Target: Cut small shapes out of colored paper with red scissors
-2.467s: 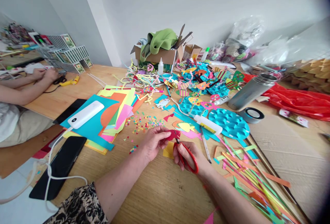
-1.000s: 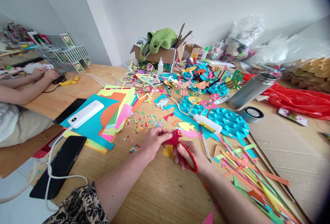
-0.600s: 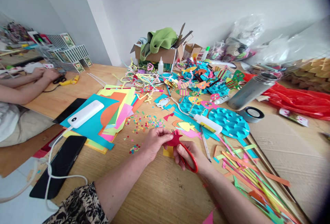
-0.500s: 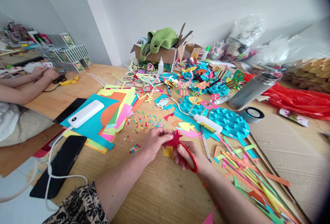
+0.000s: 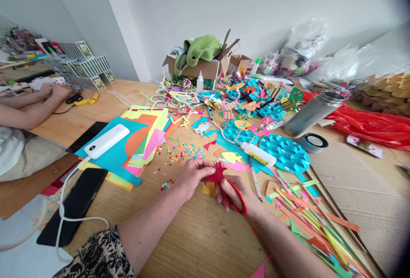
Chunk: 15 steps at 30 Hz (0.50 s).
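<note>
My left hand [image 5: 194,175] pinches a small dark red paper piece [image 5: 215,174] with pointed tips along its upper edge. My right hand [image 5: 235,192] is closed on red-handled scissors [image 5: 242,203], and its fingers are close against the paper's lower right side. The scissor blades are mostly hidden behind the paper and fingers. A yellow paper scrap [image 5: 209,188] lies on the table just under the hands. Beyond them lie a yellow paper fish [image 5: 231,156] and a white glue bottle [image 5: 260,154].
Coloured paper sheets [image 5: 147,133] and a white power bank [image 5: 107,141] lie left, near a black phone [image 5: 72,207]. Paper strips [image 5: 307,209], a steel flask [image 5: 312,113] and blue discs [image 5: 284,153] are right. Another person's hands [image 5: 57,92] rest far left.
</note>
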Tool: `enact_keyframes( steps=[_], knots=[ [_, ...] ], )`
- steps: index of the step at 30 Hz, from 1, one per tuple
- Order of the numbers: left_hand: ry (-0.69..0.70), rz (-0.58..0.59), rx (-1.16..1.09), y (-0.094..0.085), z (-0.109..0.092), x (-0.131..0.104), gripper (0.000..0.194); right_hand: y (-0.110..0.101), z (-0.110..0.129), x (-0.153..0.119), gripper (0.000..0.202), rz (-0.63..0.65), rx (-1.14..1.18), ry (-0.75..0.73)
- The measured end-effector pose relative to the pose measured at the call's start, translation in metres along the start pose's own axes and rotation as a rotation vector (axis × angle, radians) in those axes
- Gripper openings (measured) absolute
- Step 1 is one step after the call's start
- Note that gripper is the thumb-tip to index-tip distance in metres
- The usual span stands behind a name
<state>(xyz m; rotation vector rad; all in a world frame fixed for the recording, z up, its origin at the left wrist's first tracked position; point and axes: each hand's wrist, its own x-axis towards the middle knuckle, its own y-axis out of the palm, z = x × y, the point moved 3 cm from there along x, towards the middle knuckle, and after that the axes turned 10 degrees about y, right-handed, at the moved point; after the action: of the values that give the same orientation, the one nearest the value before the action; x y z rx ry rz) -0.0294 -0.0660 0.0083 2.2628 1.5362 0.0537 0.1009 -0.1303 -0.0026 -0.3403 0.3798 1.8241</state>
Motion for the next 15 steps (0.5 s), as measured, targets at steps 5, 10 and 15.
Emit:
enact_keyframes(
  steps=[5,10,15],
  knots=[
    [0.000,0.005,0.008,-0.0009,0.0021,0.0008,0.024,-0.0013,-0.0036,0.0014,0.064,0.000,-0.002,-0.013],
    [0.001,0.007,0.007,-0.0011,0.0030,0.0004,0.024,-0.0016,-0.0060,0.0025,0.064,-0.010,-0.008,-0.009],
    [0.010,0.016,0.010,-0.0002,0.0012,0.0003,0.023,-0.0016,-0.0051,0.0028,0.065,-0.027,-0.022,-0.002]
  ],
)
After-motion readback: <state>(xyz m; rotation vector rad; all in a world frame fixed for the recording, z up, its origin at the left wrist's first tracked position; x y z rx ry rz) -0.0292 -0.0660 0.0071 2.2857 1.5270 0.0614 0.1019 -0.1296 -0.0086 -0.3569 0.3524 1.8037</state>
